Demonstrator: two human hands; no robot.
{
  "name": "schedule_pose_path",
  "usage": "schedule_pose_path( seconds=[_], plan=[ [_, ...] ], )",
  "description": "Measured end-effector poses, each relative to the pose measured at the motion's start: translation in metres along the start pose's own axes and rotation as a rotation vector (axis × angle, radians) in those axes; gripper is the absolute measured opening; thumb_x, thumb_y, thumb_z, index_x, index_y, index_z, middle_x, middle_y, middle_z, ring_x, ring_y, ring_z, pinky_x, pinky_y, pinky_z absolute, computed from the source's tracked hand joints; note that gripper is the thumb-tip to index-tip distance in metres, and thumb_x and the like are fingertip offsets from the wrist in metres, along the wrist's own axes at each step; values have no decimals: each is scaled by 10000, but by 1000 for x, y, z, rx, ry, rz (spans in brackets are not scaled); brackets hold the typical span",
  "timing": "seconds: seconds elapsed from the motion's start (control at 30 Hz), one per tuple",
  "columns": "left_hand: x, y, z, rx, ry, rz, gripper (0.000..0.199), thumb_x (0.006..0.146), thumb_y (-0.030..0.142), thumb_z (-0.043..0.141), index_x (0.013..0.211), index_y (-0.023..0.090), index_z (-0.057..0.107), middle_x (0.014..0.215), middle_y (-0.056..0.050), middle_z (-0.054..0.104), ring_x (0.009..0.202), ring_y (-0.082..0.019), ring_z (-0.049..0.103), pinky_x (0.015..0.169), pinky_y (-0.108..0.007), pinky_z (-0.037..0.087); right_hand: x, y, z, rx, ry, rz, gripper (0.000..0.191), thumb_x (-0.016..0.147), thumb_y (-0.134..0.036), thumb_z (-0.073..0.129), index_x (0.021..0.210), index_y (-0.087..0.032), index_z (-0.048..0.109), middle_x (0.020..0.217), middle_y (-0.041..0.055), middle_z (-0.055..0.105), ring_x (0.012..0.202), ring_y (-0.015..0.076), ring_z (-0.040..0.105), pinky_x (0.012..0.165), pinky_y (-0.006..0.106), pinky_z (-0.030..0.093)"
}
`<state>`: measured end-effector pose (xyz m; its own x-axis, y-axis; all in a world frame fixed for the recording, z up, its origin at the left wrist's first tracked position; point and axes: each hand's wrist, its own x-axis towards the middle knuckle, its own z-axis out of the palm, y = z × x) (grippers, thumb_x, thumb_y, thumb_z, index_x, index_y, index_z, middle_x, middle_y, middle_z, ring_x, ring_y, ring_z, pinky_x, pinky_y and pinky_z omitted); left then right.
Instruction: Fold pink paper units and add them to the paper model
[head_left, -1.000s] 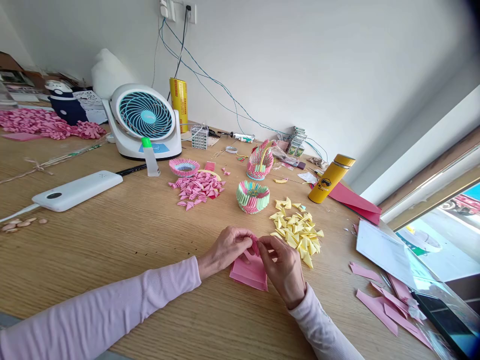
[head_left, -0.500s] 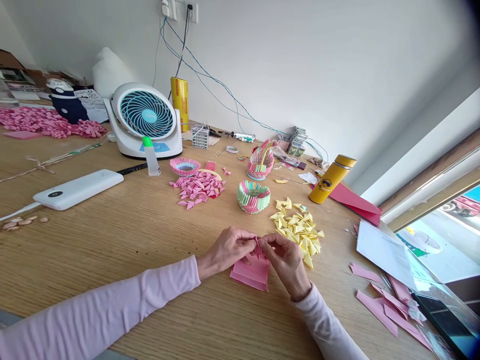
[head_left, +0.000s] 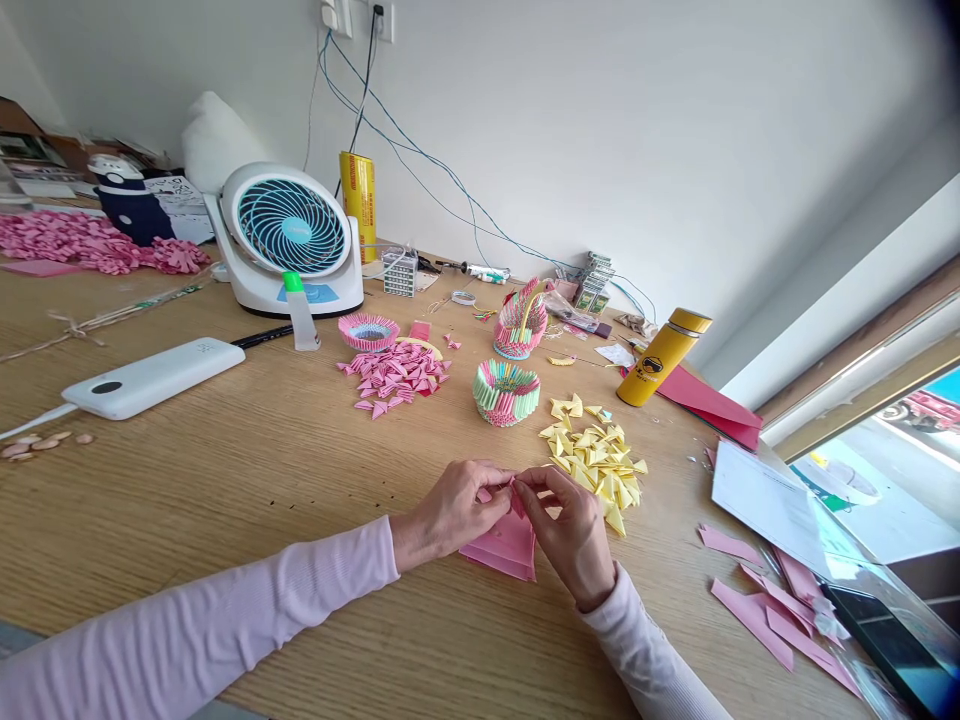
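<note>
The left hand [head_left: 450,508] and right hand [head_left: 568,525] meet above the near edge of the table [head_left: 315,590], fingertips nearly closed together, pinching a small pink paper piece [head_left: 514,492] between them. Just under it, near that edge, lies a stack of pink paper [head_left: 504,548], partly covered by the hands. The yellow paper pieces [head_left: 598,455] are piled just beyond the right hand, and a green and pink paper basket [head_left: 506,393] stands farther back, well apart from the fan [head_left: 291,238] toward the table's far left corner.
</note>
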<state>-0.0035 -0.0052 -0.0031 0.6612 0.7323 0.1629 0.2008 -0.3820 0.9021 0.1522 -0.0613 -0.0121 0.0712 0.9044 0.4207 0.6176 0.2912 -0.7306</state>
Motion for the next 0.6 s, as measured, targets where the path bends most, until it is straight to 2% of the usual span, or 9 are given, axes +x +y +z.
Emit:
schedule_pose_path(
  seconds=[0.1,0.17,0.33,0.43,0.6],
  plan=[
    [-1,2,-1,-30,-32,-4,281,851,253,433,832,142,690,769,-41,646,600,-131,611,496,-178,470,-1,0,0,-156,33,-69,139,882,-262,528,812,-207,635,746,45,662,675,187,608,659,310,508],
    [-1,2,-1,-100,-60,-19,314,882,307,412,884,141,678,798,-53,655,641,-152,635,487,-189,481,-1,0,0,-172,42,-74,139,883,-254,520,799,-209,621,744,44,659,672,186,606,676,317,505],
    [3,0,-4,-368,-103,-76,324,859,409,506,946,114,609,817,-87,659,784,-219,675,502,-239,533,1,1,-5,73,-3,30,129,869,-291,547,809,-193,606,724,37,643,651,169,608,611,283,521],
    [5,-2,-6,-462,-128,-106,328,820,418,578,911,103,585,812,-91,661,751,-218,686,484,-235,525,3,6,-8,203,-39,101,145,848,-324,582,827,-185,617,739,35,637,633,152,593,571,258,507],
    [6,-6,-7,-520,-167,-140,342,793,435,622,893,111,579,730,-64,675,644,-182,684,533,-271,547,6,17,-9,357,-126,126,182,823,-355,619,831,-174,634,721,31,627,595,129,550,508,228,450]
  ],
)
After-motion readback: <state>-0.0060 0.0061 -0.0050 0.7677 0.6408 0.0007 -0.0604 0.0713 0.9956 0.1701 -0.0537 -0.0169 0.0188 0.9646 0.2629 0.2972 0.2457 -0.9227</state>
